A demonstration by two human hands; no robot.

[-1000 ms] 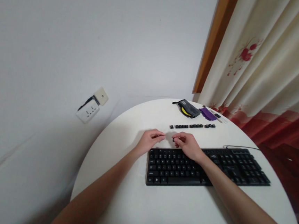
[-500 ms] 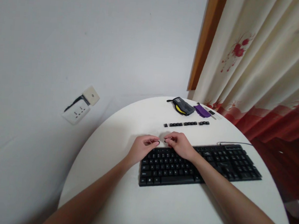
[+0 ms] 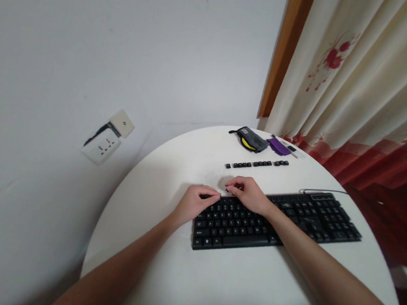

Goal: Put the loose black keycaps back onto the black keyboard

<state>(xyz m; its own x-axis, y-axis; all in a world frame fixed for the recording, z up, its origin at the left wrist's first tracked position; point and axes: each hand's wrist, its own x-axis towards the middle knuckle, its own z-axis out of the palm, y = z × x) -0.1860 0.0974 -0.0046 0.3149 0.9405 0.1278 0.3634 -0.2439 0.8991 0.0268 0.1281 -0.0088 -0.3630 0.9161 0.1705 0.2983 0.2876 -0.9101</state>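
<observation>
A black keyboard (image 3: pixel 239 227) lies on the round white table (image 3: pixel 173 169). My left hand (image 3: pixel 195 202) is at its upper left corner, thumb and forefinger pinched together; what they hold, if anything, is too small to name. Over the keyboard's top edge, my right hand (image 3: pixel 249 193) pinches a small black keycap (image 3: pixel 227 190), mostly covered by the fingers. Beyond the hands, a row of loose black keycaps (image 3: pixel 242 165) stretches from a single one on the left to a group on the right.
At the table's back lie a grey and yellow pouch (image 3: pixel 252 140), a purple cloth item (image 3: pixel 278 146) and thin tools (image 3: pixel 292 150). The keyboard's cable (image 3: pixel 323 190) runs off to the right. A wall with a socket (image 3: pixel 101 146) is on the left, a curtain (image 3: pixel 337 88) on the right.
The black piece seen at my left fingertips no longer shows clearly, and those fingers are closer together. My right hand stays near the top edge. The whole view has shifted slightly.
</observation>
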